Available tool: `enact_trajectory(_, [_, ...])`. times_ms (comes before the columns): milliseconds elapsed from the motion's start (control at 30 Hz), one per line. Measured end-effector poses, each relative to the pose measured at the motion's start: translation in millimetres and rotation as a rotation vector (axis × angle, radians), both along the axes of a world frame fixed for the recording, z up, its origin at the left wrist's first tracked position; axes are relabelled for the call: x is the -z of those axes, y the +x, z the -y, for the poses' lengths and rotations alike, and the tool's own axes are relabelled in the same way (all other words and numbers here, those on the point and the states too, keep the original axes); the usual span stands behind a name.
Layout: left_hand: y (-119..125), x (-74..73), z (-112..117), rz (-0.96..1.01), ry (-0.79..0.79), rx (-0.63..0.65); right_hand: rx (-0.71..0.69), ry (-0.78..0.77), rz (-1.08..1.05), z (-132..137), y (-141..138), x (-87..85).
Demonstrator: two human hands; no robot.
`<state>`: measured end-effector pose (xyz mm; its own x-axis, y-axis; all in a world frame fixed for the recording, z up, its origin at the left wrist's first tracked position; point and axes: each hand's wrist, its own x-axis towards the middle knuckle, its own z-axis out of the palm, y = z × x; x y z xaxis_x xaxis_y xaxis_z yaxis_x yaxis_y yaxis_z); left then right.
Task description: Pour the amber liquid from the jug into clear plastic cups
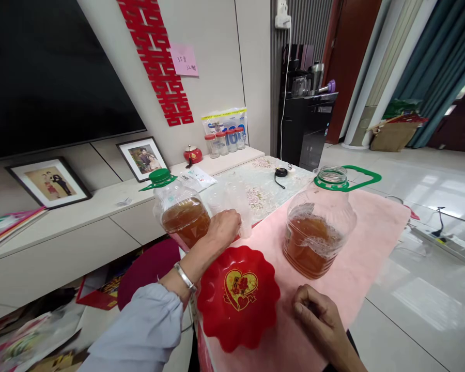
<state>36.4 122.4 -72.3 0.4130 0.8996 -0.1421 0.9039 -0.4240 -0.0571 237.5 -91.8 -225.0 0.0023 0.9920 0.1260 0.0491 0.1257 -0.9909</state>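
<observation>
Evidently, the left hand [225,227] bends its fingers down at the clear plastic containers [237,199], just beyond the red bowl [239,326] at its twelve o'clock; whether it grips one, I cannot tell. At four o'clock of the bowl, the right hand [318,315] is loosely closed, nothing visible in it. A light fingertip hold would probably suit such thin plastic, without nudging the capped jug [185,221] at eleven o'clock. The uncapped jug [318,232], towards two, calls for care too, since a bump could spill its amber liquid. Pink cloth [375,222] covers the table; beyond lies a floral cover [258,178], bearing a tape measure [281,172] towards one o'clock. Farther off, a television [54,77] hangs between ten and eleven, and curtains [430,57] fall at one, past a glossy tiled floor [414,310].
</observation>
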Motion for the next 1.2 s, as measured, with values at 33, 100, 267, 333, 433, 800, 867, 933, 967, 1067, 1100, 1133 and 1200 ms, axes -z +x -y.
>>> enact_trajectory(33, [-0.6,-1.7,0.3,0.009,-0.001,0.003,0.000,-0.001,0.005,0.0,-0.2,0.5])
enact_trajectory(100, [-2.2,-4.5,0.6,0.032,0.004,0.008,0.000,-0.003,0.010,0.1,-0.8,0.6])
enact_trajectory(267, [-6.3,-10.2,2.2,0.099,0.024,-0.012,0.005,-0.011,0.020,-0.5,-2.9,-3.7])
enact_trajectory(333, [-7.1,-12.5,4.0,0.127,0.042,-0.014,0.010,-0.009,0.023,-1.6,-4.4,-6.5])
enact_trajectory(433, [-7.7,-19.0,8.9,0.165,0.057,-0.008,0.033,0.005,0.027,-3.3,-7.3,-10.7])
enact_trajectory(800, [-38.0,-55.8,73.2,0.294,0.089,0.034,0.057,-0.025,0.026,-1.6,-7.3,-21.0])
enact_trajectory(867, [-49.6,-42.2,90.0,0.303,0.055,0.067,0.058,-0.028,0.028,-1.7,-6.5,-21.0])
enact_trajectory(933, [-60.2,-23.0,104.1,0.296,0.019,0.096,0.059,-0.025,0.033,-1.8,-6.2,-20.3])
enact_trajectory(967, [-64.8,-12.9,109.7,0.283,0.003,0.102,0.057,-0.024,0.037,-1.7,-6.3,-19.9])
enact_trajectory(1067, [-75.2,13.3,121.0,0.261,-0.025,0.124,0.048,-0.024,0.048,-1.2,-6.4,-18.4])
enact_trajectory(1100, [-77.6,20.1,123.3,0.260,-0.029,0.129,0.045,-0.025,0.051,-0.9,-6.5,-17.9])
enact_trajectory(1133, [-79.5,26.0,125.0,0.262,-0.029,0.132,0.043,-0.026,0.055,-0.7,-6.5,-17.6])
enact_trajectory(1200, [-82.3,35.4,127.6,0.271,-0.021,0.139,0.042,-0.026,0.063,-0.3,-6.5,-17.5])
